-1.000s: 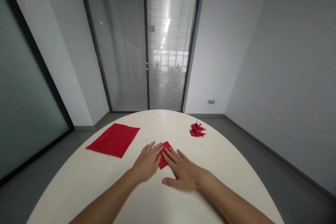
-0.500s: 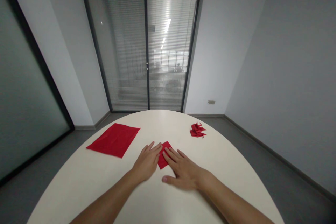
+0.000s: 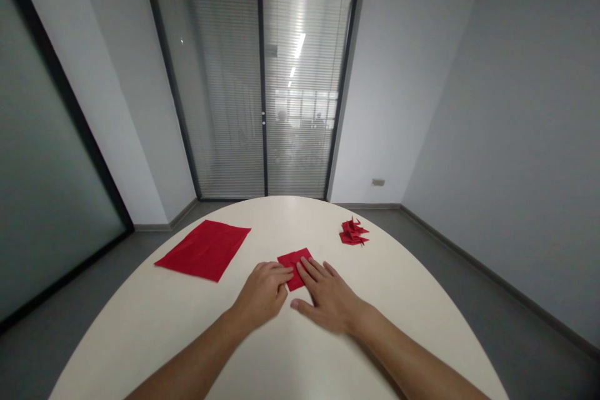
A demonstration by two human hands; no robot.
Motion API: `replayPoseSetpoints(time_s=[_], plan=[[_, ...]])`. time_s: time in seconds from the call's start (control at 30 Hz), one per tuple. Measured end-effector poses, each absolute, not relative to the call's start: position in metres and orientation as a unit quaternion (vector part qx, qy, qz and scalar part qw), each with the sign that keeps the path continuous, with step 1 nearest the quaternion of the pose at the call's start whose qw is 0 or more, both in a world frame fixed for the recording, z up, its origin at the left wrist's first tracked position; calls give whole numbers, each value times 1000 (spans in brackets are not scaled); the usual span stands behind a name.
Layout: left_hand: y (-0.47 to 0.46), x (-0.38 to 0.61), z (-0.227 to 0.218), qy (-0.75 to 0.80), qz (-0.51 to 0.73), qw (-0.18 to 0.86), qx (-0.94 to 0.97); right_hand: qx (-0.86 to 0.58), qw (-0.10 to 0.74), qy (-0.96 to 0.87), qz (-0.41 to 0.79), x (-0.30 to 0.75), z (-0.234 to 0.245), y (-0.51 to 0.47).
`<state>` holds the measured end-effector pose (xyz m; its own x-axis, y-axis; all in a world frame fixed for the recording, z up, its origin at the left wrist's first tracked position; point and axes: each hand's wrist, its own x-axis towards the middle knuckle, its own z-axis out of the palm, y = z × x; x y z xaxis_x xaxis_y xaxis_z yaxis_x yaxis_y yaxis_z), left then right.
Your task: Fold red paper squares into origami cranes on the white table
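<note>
A small folded red paper point(image 3: 291, 262) lies flat on the white oval table point(image 3: 262, 356) in front of me. My left hand point(image 3: 261, 292) rests on the table with its fingers curled, the fingertips touching the paper's left near edge. My right hand point(image 3: 325, 297) lies flat, fingers stretched out and pressing on the paper's near right corner. Part of the paper is hidden under both sets of fingers.
A stack of flat red paper sheets point(image 3: 203, 249) lies at the left of the table. A small pile of folded red paper figures point(image 3: 353, 232) sits at the far right. Beyond the table are glass doors with blinds point(image 3: 257, 87) and grey walls.
The folded paper has turned and slid a little away from me, showing more of its surface. My left fingers have curled in; both hands shifted slightly back toward me.
</note>
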<state>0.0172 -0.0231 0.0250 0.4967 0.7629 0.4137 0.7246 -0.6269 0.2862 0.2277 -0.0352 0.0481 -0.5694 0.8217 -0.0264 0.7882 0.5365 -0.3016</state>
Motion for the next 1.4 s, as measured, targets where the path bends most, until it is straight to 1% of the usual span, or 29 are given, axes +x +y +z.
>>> replayPoseSetpoints(time_s=[0.2, 0.3, 0.47, 0.6, 0.73, 0.9, 1.17, 1.4], plan=[[-24, 19, 30, 461, 253, 25, 850, -436, 123, -890, 59, 226, 56, -32], [-22, 18, 28, 465, 255, 25, 847, -413, 141, -899, 42, 224, 64, -32], [-20, 16, 24, 446, 249, 30, 859, -398, 160, -900, 76, 223, 64, -29], [-21, 15, 23, 443, 243, 41, 862, -432, 211, -868, 121, 225, 53, -22], [-21, 15, 23, 432, 254, 60, 863, -428, 256, -855, 139, 226, 45, -18], [-22, 14, 23, 424, 276, 76, 859, -442, 255, -847, 150, 225, 44, -18], [-18, 14, 13, 446, 290, 83, 843, -449, 279, -832, 170, 228, 40, -16], [-23, 15, 23, 457, 285, 99, 837, -431, 300, -829, 193, 231, 40, -12]])
